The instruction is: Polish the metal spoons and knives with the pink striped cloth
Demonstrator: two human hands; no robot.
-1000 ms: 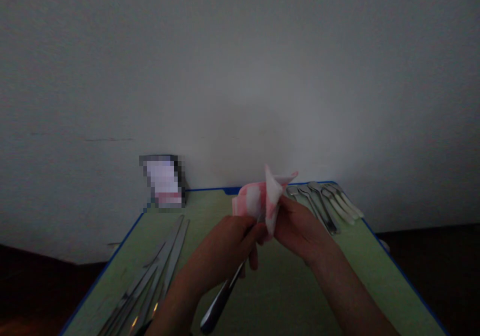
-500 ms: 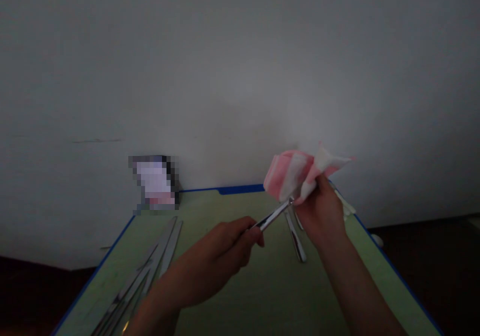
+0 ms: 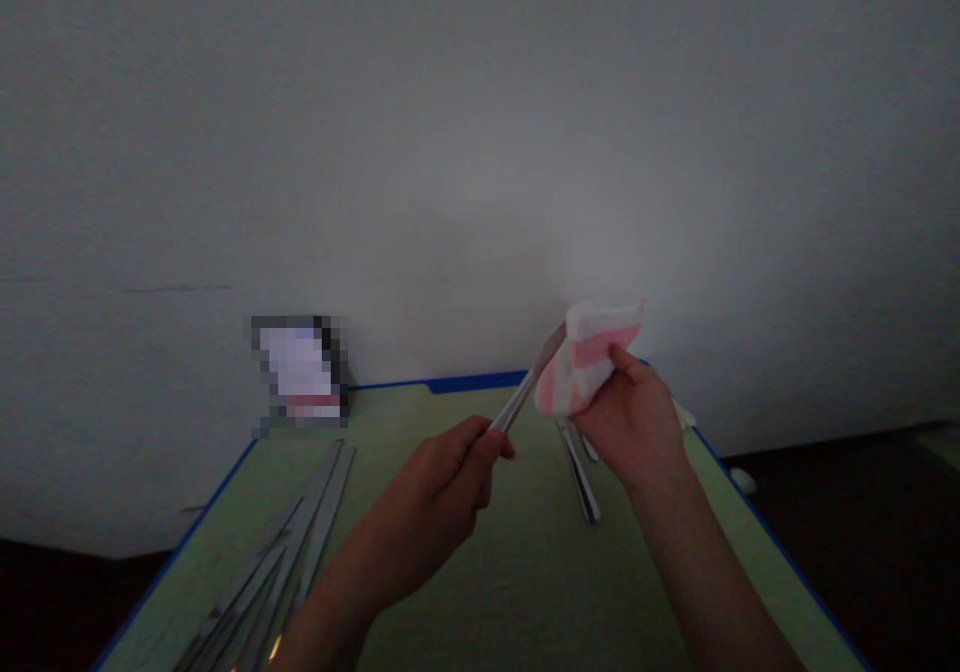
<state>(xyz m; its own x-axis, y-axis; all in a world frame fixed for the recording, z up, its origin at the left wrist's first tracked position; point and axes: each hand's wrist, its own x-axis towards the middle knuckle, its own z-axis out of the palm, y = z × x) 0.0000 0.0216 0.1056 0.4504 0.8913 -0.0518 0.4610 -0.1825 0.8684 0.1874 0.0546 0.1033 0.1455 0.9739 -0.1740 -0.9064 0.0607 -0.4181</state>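
Note:
My left hand [image 3: 450, 487] is closed round the handle of a shiny table knife [image 3: 514, 399], which slants up and to the right. My right hand [image 3: 634, 417] grips a folded pink-and-white striped cloth [image 3: 592, 357], the thumb lying over its front. The upper end of the knife meets the cloth's left edge, and its tip is hidden there. Below the cloth, metal cutlery handles [image 3: 581, 482] lie on the green tabletop [image 3: 510, 592]; their far ends are covered by the cloth and right hand.
Several long metal knives [image 3: 292, 542] lie in a loose pile at the table's left side, partly behind my left forearm. A blurred-out upright device [image 3: 300, 367] leans against the grey wall [image 3: 465, 152] at the back left. Something white [image 3: 684, 415] lies at the right edge, beyond my right hand.
The cloth has come off the knife's upper end to its right side, exposing more of the blade. The knife now points up more steeply. My right hand has shifted slightly left.

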